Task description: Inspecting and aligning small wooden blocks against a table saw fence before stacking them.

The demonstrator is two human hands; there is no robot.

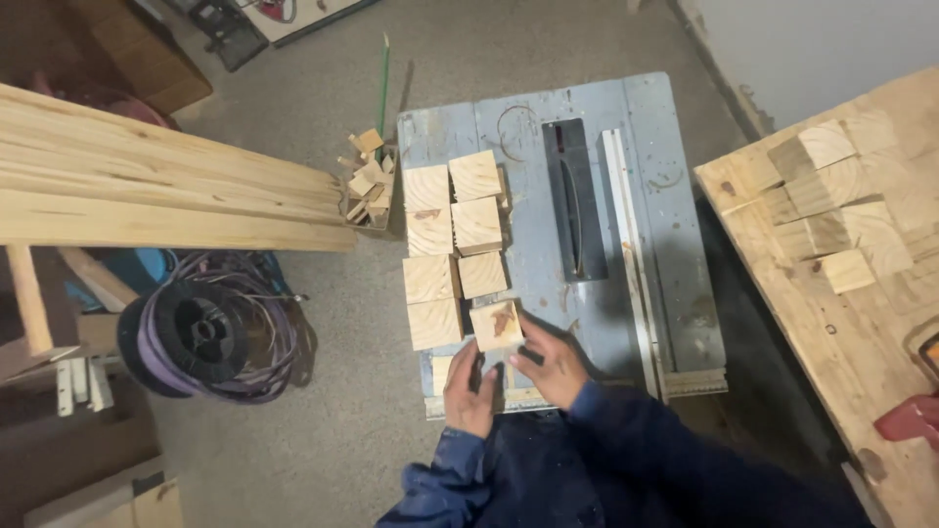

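Two columns of square-cut wooden blocks (453, 227) lie on the left part of a grey table saw top (626, 147). The nearest block (496, 326), with a dark knot, sits at the bottom of the right column. My left hand (469, 388) rests at the table's near edge, its fingers bent just below that block, beside another small block (442, 373). My right hand (551, 365) lies to the right, fingertips near the knotted block's lower corner. Neither hand visibly grips anything. Both sleeves are dark blue.
The saw blade slot (574, 198) and a rail (631, 254) run down the table's right half. Long planks (147, 186) lie at left, above a wire spool (201, 332). A box of offcuts (370, 184) sits beside the table. More blocks (831, 205) rest on a plywood bench at right.
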